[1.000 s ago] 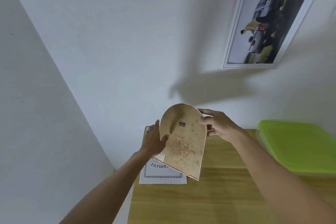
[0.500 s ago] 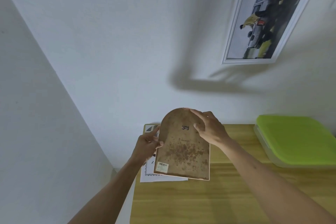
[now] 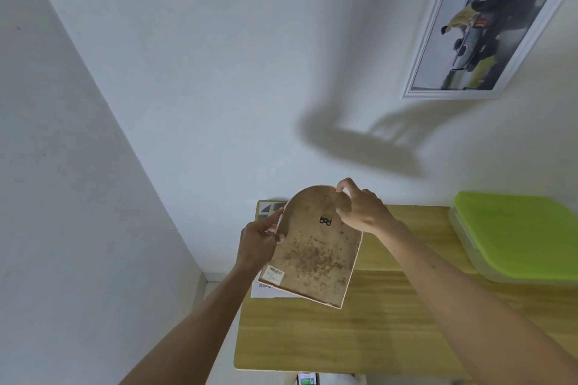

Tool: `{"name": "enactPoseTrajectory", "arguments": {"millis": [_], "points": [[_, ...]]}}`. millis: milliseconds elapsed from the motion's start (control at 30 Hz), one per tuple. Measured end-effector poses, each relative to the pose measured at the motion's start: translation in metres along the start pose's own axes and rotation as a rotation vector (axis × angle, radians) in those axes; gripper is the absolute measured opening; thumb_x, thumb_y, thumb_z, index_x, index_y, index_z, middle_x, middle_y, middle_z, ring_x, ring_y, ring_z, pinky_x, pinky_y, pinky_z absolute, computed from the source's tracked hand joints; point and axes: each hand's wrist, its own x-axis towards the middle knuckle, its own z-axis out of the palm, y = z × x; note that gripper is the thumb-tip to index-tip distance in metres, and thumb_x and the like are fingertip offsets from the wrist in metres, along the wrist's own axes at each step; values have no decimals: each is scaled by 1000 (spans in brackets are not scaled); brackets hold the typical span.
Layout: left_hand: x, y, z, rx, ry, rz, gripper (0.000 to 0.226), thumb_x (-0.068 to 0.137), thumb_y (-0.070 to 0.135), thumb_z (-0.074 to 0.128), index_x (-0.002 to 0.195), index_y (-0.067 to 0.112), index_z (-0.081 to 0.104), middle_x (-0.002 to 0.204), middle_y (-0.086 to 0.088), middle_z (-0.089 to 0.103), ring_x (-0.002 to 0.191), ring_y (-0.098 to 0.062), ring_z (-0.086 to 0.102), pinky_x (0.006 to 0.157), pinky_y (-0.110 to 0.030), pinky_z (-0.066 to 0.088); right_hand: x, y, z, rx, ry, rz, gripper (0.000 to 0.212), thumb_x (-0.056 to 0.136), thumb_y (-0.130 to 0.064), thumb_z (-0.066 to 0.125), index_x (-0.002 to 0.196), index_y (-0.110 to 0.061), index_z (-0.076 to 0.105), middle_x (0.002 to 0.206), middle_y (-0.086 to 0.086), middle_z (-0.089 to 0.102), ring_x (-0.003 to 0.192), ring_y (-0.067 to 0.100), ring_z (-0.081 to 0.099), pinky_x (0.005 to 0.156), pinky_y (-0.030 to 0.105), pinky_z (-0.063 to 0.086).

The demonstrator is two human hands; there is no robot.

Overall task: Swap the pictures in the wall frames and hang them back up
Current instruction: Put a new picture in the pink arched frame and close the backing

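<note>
— What is that brown thing?
— An arched frame, back side up, flat and spotty, over the wooden table.
— Who holds it?
— The left hand grips its left edge. The right hand pinches its round top.

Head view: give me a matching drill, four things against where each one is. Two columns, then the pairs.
Things:
1. arched frame
2. car picture
3. green lid
4. papers

Places:
A. hanging on the wall, upper right
B. flat on the table, behind the held thing
C. held back side up by the left hand and right hand
D. table's right end

Pairs: 1-C, 2-A, 3-D, 4-B
</note>
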Motion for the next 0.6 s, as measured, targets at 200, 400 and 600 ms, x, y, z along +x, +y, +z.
{"name": "enactPoseTrajectory", "arguments": {"millis": [200,400,600], "points": [[-6,-11,7,-27,12,-20,61,75,-3,66,119,40,68,88,-1,75,97,-15,65,75,-22,48,0,-9,-12,11,-104,102,13,91,-39,42,101,-31,46,94,1,58,68,26,64,73,38,58],[-6,-14,7,-61,-7,-38,61,76,-5,64,116,40,68,85,7,76,91,-5,65,74,-18,49,0,-11,-13,37,-125,146,21,89,-36,48,101,-24,60,100,-7,56,79,24,65,76,38,56],[-2,-21,-1,-195,15,-128,59,77,-9,64,123,29,66,79,1,77,88,-17,72,82,-33,56,0,-8,-6,213,-23,77,17,83,-33,53,97,-33,62,111,-11,63,105,14,59,88,35,50]]}}
